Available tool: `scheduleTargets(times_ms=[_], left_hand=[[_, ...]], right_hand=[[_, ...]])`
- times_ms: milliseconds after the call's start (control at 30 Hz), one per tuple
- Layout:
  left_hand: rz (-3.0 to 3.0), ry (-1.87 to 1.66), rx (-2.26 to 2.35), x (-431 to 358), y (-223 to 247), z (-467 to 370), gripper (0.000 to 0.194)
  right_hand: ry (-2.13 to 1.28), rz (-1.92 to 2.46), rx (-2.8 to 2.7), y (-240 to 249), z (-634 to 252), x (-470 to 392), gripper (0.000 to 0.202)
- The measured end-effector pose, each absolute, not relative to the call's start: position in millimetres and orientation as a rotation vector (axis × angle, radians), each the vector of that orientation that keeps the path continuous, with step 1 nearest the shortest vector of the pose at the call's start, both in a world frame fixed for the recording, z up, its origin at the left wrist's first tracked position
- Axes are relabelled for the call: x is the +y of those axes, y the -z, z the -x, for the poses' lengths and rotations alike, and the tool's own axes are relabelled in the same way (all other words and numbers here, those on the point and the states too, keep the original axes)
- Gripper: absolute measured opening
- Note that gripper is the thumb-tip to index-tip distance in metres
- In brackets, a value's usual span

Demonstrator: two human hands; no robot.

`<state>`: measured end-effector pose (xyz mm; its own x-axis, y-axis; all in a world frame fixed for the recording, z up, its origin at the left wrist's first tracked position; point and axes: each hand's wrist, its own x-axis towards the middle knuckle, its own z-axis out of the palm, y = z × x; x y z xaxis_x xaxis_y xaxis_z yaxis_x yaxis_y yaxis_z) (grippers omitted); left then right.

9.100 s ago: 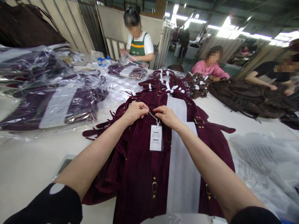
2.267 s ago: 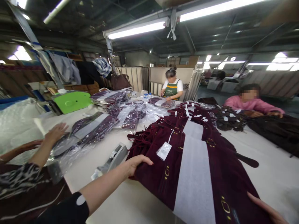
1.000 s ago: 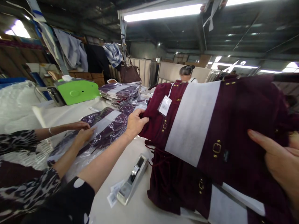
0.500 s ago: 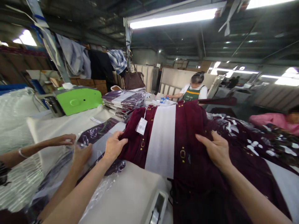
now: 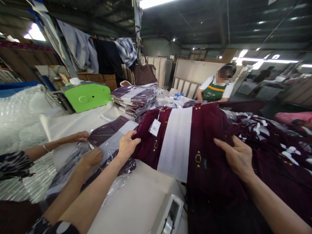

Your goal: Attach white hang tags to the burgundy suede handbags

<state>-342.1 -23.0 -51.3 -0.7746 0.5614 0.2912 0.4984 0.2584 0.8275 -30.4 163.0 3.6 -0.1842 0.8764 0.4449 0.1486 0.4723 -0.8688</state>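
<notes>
A dark red garment (image 5: 207, 130) with gold buckles lies spread in front of me, a pale paper band (image 5: 175, 143) running down its middle. A white tag (image 5: 154, 127) hangs near its left part. My left hand (image 5: 128, 145) pinches the garment's left edge between thumb and fingers. At the right side, my right hand (image 5: 237, 156) grips the same garment, its fingertips partly hidden in the cloth. To the left, another person's two hands (image 5: 91, 157) hold a plastic-wrapped dark garment (image 5: 107, 133) with a pale band.
Wrapped garments form a stack (image 5: 134, 97) behind. A green machine (image 5: 87, 97) stands at the left, near clear plastic (image 5: 19, 113). A white device (image 5: 170, 214) sits at the front. More dark garments (image 5: 275, 162) lie at the right. A person in a green apron (image 5: 213, 91) works beyond.
The view has shifted, so the garment and my hands appear farther right. Both hands keep their hold. The apron wearer's arm has drawn in, and the neighbour's wrapped garment looks flatter.
</notes>
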Motion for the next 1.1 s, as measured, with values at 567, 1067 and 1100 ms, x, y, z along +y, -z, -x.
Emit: scheduleTargets(times_ms=[567, 1067, 1100], left_hand=[[-0.991, -1.365, 2.600, 1, 82, 384, 0.021], [-1.018, -1.470, 2.522, 1, 80, 372, 0.026], [-1.038, -1.491, 2.502, 1, 77, 367, 0.025]], right_hand=[[-0.901, 0.998, -1.622, 46, 77, 182, 0.037], [-0.800, 0.895, -1.585, 40, 57, 171, 0.031], [-0.780, 0.900, -1.572, 33, 49, 168, 0.031]])
